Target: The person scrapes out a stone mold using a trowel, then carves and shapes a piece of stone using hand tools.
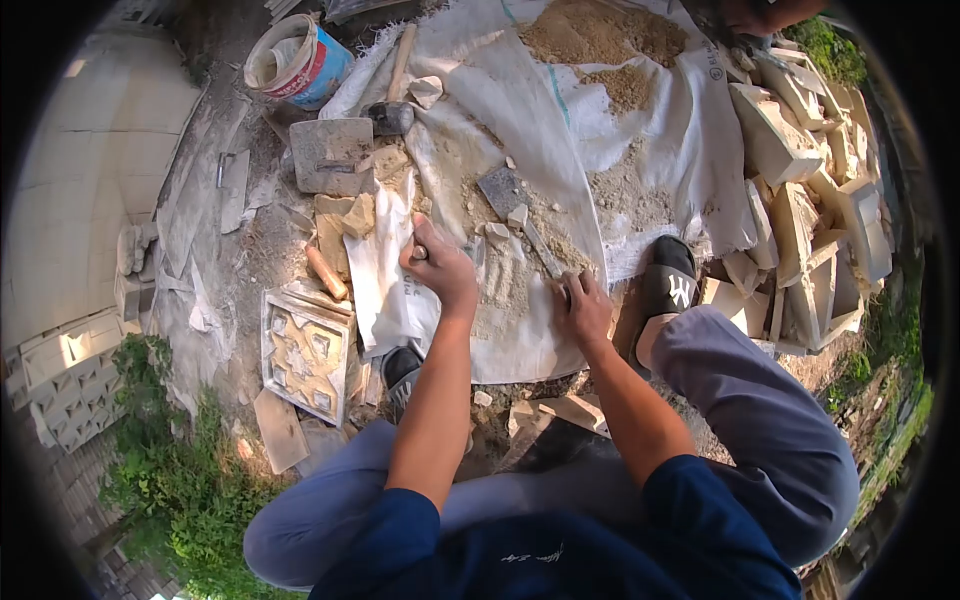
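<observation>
White sacking [520,345] lies spread on the ground, dusted with sand and rubble. My left hand [438,265] is closed at its left part, around a short dark piece whose full shape is hidden. My right hand [583,308] is closed near the sacking's front edge, round the lower end of a long flat metal tool [541,246], which points up and left. Beyond that tool lie small stone chips [517,215] and a dark grey flat block [502,192]. A hammer [392,118] with a wooden handle rests farther back, beside a square trowel-like plate [325,150].
A bucket [325,72] stands at the back left. Sand [600,40] is heaped at the back. Pale blocks [800,200] are piled on the right. A patterned block [305,355] lies front left, near plants [200,460]. Another person's hand [765,15] shows at the top right.
</observation>
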Tool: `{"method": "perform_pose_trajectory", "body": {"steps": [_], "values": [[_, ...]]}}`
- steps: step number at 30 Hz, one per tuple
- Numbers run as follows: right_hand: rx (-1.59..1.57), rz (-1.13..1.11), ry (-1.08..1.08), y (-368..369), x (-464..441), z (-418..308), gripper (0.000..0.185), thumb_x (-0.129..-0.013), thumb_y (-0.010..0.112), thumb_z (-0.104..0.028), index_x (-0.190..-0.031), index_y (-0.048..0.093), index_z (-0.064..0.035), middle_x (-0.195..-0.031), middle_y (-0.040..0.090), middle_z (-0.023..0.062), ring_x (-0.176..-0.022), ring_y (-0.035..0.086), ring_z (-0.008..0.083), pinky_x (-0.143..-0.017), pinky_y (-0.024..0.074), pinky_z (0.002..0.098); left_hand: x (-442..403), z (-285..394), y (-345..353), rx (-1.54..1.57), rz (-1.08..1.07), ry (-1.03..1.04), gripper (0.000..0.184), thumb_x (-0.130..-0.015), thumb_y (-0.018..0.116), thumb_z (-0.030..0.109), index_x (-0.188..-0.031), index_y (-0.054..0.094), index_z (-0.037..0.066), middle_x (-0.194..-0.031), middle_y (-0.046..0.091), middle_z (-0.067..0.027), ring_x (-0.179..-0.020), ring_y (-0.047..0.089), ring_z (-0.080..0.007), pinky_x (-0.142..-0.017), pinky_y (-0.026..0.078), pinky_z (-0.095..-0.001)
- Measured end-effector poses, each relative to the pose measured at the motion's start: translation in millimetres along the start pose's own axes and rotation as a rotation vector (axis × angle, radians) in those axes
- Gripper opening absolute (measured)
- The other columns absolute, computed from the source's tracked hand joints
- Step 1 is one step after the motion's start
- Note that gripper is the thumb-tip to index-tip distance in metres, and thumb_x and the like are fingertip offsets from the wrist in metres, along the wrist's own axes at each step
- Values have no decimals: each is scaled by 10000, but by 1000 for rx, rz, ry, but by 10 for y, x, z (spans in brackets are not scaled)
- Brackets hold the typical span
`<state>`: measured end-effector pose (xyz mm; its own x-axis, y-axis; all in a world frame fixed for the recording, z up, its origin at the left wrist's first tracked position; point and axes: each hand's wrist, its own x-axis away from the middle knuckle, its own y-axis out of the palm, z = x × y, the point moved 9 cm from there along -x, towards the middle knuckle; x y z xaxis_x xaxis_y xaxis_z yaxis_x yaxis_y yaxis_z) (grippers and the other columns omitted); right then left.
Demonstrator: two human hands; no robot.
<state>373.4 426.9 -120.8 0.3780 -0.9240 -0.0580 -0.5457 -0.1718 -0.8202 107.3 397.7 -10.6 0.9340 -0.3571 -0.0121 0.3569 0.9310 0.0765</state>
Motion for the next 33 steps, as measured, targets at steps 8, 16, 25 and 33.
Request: {"method": "perform_pose_trajectory", "body": {"steps": [8,16,25,33], "values": [[-21,11,-13,-39,-4,-56,208,-859,687,-241,-1033,635,-140,-884,568,110,-781,620,334,-653,500,425,128,-79,111,-126,19,62,558,-1005,535,282,-536,363,35,-538,375,30,-528,341,-105,-500,265,-314],[-30,10,-28,-18,21,-17,226,-855,692,-241,-1056,642,-149,-889,567,97,-792,625,329,-656,503,431,151,224,-47,51,160,37,471,-990,573,275,-598,438,51,-593,437,10,-586,409,-102,-535,355,-286],[-17,-29,-24,85,74,47,238,-859,689,-266,-1058,646,-142,-905,574,98,-796,625,327,-670,507,426,131,351,-309,150,478,-89,398,-957,638,294,-719,495,9,-742,498,-44,-690,499,-139,-614,445,-300],[-6,-8,-17,29,21,6,200,-860,683,-243,-1015,639,-126,-895,573,126,-778,617,339,-661,501,428,-1,-12,-383,86,304,-65,335,-965,624,263,-835,479,-9,-817,525,-66,-686,493,-130,-596,418,-294]]}}
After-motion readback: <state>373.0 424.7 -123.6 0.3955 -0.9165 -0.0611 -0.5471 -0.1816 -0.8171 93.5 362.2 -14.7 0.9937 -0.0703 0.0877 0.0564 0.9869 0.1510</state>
